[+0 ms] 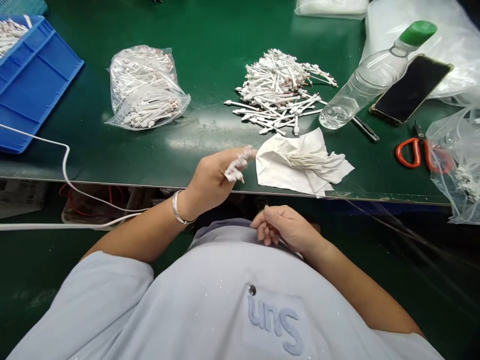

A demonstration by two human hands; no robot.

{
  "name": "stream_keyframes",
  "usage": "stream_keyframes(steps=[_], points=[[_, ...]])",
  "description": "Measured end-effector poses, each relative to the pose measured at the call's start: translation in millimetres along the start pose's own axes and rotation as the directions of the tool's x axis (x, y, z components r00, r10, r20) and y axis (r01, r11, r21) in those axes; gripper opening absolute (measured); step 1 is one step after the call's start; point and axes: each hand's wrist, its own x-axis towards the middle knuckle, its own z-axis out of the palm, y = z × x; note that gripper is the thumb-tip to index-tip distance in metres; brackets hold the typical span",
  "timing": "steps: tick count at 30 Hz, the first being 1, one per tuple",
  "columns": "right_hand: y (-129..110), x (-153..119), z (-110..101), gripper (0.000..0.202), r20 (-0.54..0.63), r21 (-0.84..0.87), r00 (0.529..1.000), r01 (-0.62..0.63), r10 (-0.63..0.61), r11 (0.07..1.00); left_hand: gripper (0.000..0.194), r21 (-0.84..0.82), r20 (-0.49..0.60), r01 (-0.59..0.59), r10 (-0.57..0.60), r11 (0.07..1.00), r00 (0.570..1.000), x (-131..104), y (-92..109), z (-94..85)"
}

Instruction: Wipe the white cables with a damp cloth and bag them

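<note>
My left hand (212, 177), with a silver bangle at the wrist, is closed around a small bunch of short white cables (237, 167) over the table's front edge. Their connector ends poke out past the thumb. Lower down, in front of my body, my right hand (285, 227) hangs with its fingers loosely curled; whether anything is inside them I cannot tell. Just right of my left hand lies a crumpled white cloth (300, 162). Behind the cloth spreads a loose pile of short white cables (277, 85). A clear plastic bag (148, 90) full of similar cables sits to the left.
On the right stand a bottle with a green cap (363, 82), a phone (410, 90), red-handled cutters (410, 152) and a clear bag (455, 165). A blue crate (37, 80) is at the left. A white cord (65, 165) crosses the table edge.
</note>
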Motion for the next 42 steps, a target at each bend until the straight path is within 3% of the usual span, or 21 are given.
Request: stream_keyframes(steps=[2, 5, 11, 16, 18, 21, 24, 26, 28, 30, 32, 37, 42], points=[[0, 10, 0, 0.068, 0.058, 0.156, 0.997, -0.059, 0.051, 0.986, 0.022, 0.165, 0.167, -0.083, 0.055, 0.983, 0.984, 2, -11, -1.8], [3, 27, 0, 0.07, 0.173, 0.299, 0.979, -0.152, 0.103, 0.942, 0.02, 0.284, 0.387, -0.146, 0.026, 0.948, 0.922, -4, -29, -1.4], [-1, 49, 2, 0.056, 0.383, 0.246, 0.91, -0.266, 0.159, 0.932, 0.024, 0.237, 0.461, -0.268, 0.135, 0.934, 0.877, -12, -40, -6.3], [-8, 53, 11, 0.045, 0.372, 0.25, 0.906, -0.308, 0.203, 0.918, 0.036, 0.373, 0.572, -0.437, 0.168, 0.819, 0.803, -9, -38, -9.9], [-7, 53, 13, 0.042, 0.356, 0.29, 0.912, -0.316, 0.205, 0.903, 0.038, 0.484, 0.531, -0.463, 0.171, 0.743, 0.83, -13, -33, -14.3], [-3, 52, 14, 0.036, 0.32, 0.346, 0.924, -0.319, 0.209, 0.882, 0.041, 0.621, 0.336, -0.375, 0.198, 0.688, 0.921, -31, -21, -26.7], [-2, 50, 14, 0.033, 0.302, 0.352, 0.93, -0.313, 0.209, 0.882, 0.027, 0.607, 0.129, -0.216, 0.174, 0.764, 0.976, -56, -12, -37.4], [-3, 49, 16, 0.034, 0.299, 0.345, 0.933, -0.303, 0.202, 0.888, 0.009, 0.548, -0.042, -0.042, 0.078, 0.835, 0.996, -69, -11, -37.8], [-3, 49, 19, 0.034, 0.286, 0.352, 0.941, -0.276, 0.179, 0.894, 0.016, 0.406, -0.125, 0.152, -0.11, 0.901, 0.986, -77, -16, -32.5], [-3, 49, 23, 0.032, 0.261, 0.36, 0.953, -0.246, 0.156, 0.9, 0.025, 0.193, -0.051, 0.308, -0.304, 0.932, 0.951, -77, -24, -24.3], [-2, 50, 27, 0.031, 0.236, 0.36, 0.96, -0.23, 0.15, 0.904, 0.032, 0.012, 0.053, 0.402, -0.402, 0.915, 0.914, -73, -31, -16.2], [1, 50, 31, 0.031, 0.191, 0.366, 0.968, -0.225, 0.164, 0.903, 0.043, -0.12, -0.019, 0.476, -0.481, 0.871, 0.876, -60, -39, -3.5], [3, 45, 26, 0.031, 0.203, 0.398, 0.964, -0.241, 0.171, 0.885, 0.04, -0.18, -0.104, 0.489, -0.511, 0.853, 0.853, -59, -40, -0.2]])
